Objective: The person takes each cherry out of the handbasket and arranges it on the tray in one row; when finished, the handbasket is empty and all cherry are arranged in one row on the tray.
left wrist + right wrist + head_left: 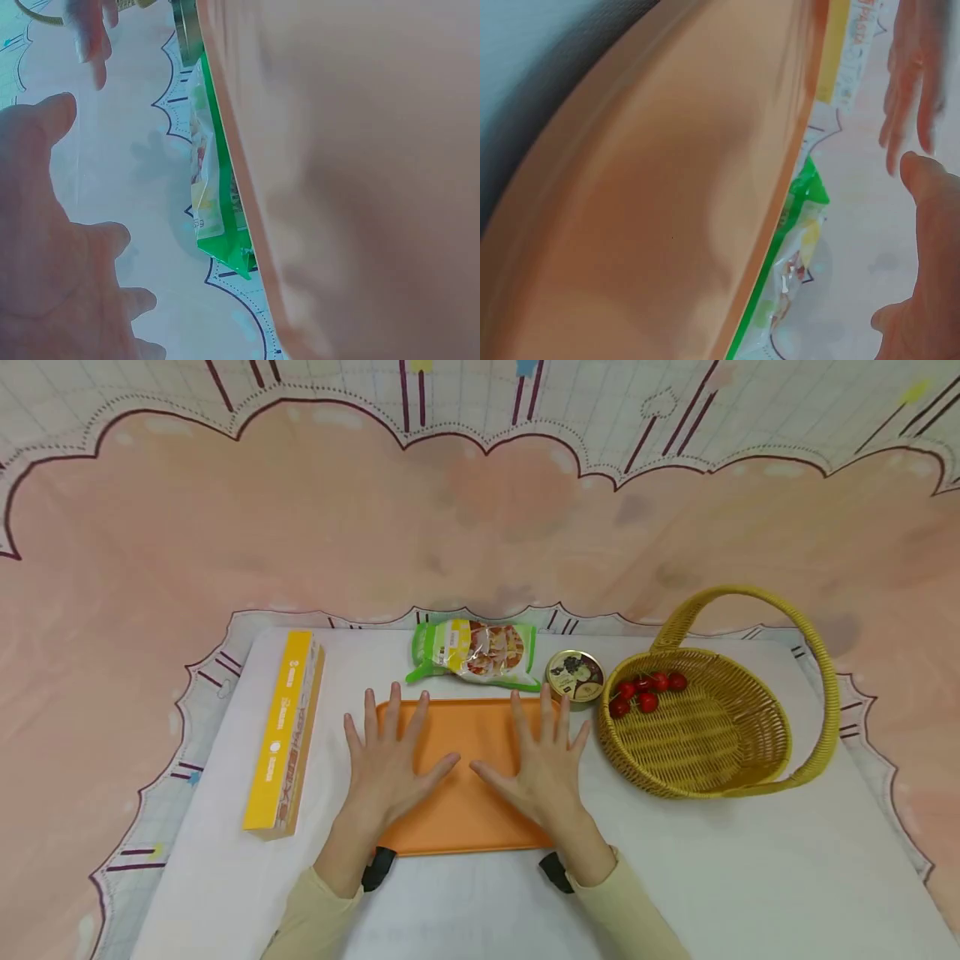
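Observation:
Both hands hover with fingers spread over an orange tray (pixel 465 818) on the white table. My left hand (pixel 386 772) is over the tray's left side, and my right hand (pixel 546 770) is over its right side; their thumbs point toward each other without touching. Neither holds anything. In the left wrist view the left hand (pixel 60 240) appears apart from the tray surface (pixel 375 150). The right wrist view shows the right hand (pixel 930 255) apart from the tray (pixel 652 187) too. Behind the tray lies a green and clear food packet (pixel 480 652).
A long yellow pasta box (pixel 281 735) lies to the left. Right of the packet sits a round tin (pixel 574 677). Beside it a wicker basket (pixel 697 727) with a tall handle holds several red cherries (pixel 647 702). A patterned cloth (pixel 450 527) hangs behind the table.

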Demonstrator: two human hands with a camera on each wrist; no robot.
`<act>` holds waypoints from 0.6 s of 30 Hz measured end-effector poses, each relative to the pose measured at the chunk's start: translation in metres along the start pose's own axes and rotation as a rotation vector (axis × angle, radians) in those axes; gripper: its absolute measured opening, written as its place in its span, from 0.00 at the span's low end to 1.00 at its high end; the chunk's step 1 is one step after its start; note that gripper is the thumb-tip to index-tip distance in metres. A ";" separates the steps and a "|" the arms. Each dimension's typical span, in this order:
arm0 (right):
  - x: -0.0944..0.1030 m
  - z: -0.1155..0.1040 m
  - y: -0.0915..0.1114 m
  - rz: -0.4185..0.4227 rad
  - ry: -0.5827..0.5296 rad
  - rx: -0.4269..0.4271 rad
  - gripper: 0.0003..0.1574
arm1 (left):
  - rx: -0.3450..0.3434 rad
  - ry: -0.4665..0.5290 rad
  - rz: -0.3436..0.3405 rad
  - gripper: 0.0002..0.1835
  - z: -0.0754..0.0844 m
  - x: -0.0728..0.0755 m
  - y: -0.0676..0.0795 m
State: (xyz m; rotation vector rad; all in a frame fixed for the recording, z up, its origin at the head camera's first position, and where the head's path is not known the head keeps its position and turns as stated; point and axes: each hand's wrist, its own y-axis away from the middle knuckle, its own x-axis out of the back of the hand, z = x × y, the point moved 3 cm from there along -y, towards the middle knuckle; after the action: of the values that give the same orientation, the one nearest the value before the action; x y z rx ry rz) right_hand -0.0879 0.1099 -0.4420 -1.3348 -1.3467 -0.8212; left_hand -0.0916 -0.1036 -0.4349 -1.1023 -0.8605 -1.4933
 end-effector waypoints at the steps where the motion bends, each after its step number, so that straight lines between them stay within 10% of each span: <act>1: 0.000 0.000 0.000 0.002 -0.003 -0.001 0.67 | -0.004 -0.002 0.002 0.51 0.000 -0.001 0.000; 18: -0.005 0.001 0.003 0.008 0.012 -0.021 0.66 | 0.046 0.130 0.013 0.49 -0.020 -0.003 0.002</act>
State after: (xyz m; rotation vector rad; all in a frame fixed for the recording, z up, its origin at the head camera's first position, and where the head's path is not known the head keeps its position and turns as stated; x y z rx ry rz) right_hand -0.0854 0.1100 -0.4472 -1.3491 -1.3256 -0.8383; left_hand -0.0931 -0.1212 -0.4446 -0.9639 -0.7924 -1.5098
